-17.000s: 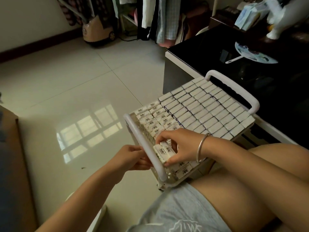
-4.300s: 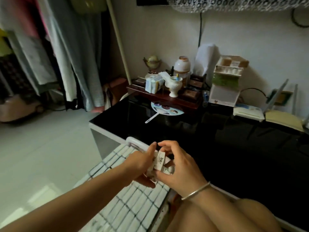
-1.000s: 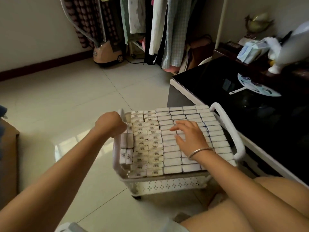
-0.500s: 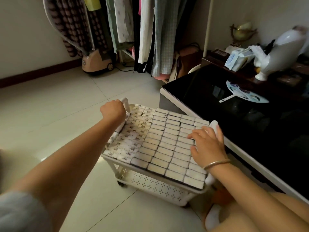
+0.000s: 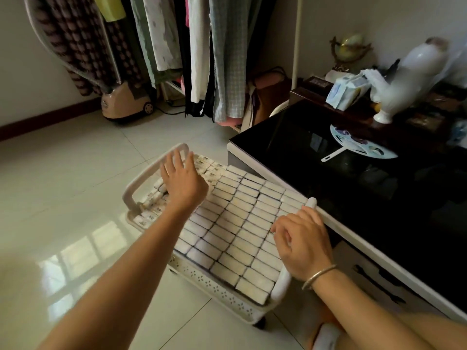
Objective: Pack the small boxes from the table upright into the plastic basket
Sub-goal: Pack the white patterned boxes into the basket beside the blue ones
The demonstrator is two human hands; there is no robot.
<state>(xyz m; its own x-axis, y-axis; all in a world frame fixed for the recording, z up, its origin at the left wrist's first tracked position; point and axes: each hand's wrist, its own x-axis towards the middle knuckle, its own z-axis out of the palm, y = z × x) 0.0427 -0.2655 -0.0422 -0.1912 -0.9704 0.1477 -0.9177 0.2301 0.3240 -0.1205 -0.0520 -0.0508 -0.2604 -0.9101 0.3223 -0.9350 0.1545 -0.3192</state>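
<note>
**Fig. Packed basket on the floor beside the desk (image 5: 328,178)**

Your left hand (image 5: 183,184) lies flat, fingers spread, on the small boxes (image 5: 240,223) by the left handle (image 5: 149,173). Your right hand (image 5: 303,242), fingers loosely curled, covers the right handle (image 5: 282,286); grip cannot be told. Boxes fill the plastic basket (image 5: 214,284) in rows.

The pale tiled floor (image 5: 75,198) carries the wheeled basket (image 5: 209,281), which stands just beside the table's (image 5: 379,223) near edge, by its left corner. A steamer (image 5: 126,102) stands by the far wall. On the black tabletop a fan (image 5: 364,145) lies near a dark tray (image 5: 358,120) at the far edge.
</note>
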